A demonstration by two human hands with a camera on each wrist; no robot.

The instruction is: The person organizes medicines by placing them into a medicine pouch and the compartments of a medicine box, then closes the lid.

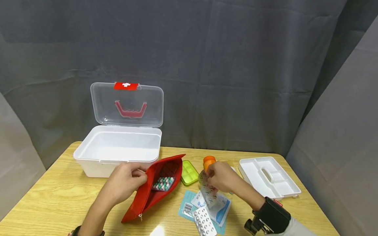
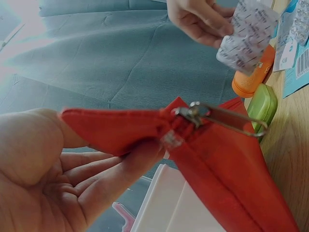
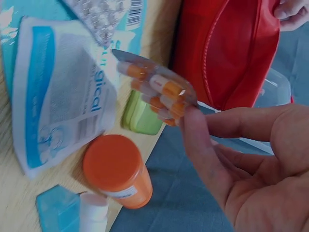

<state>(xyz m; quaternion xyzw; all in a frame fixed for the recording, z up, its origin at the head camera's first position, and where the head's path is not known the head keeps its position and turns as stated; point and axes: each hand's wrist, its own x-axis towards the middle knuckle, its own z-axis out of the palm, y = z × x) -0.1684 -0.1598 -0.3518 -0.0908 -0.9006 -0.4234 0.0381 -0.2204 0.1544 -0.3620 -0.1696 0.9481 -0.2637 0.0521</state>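
The red pouch (image 1: 141, 196) is a soft, pointed thing with a zip down its mouth, and it gapes wide; inside lies a strip of green-and-white capsules (image 1: 163, 184). The blister pack (image 3: 157, 87) beside it is a clear sheet of orange-and-white capsules, its foil back printed with slanting lettering.

The left hand (image 1: 127, 180) pinches the pouch by the edge of its opening, thumb against fingers, so the pouch hangs to that hand's right at a slant. The right hand (image 1: 221, 177) holds the blister pack by one end between thumb and fingertips; the rest juts out past them, above the table (image 1: 59, 183) and apart from the pouch.

From the head, the pouch's contents show, along with the open white box (image 1: 94, 167) behind the left hand and the white tray (image 1: 255, 175) on the far right, but the pack is a pale blur. The left wrist view gives its lettered foil and the metal zip pull (image 2: 195, 113); the right wrist view gives the capsules' colours. That same view also shows the orange bottle (image 3: 113, 164) with its label, and near it a blue container (image 3: 58, 210) and a small white bottle (image 3: 94, 210), which the right hand mostly covers from above.
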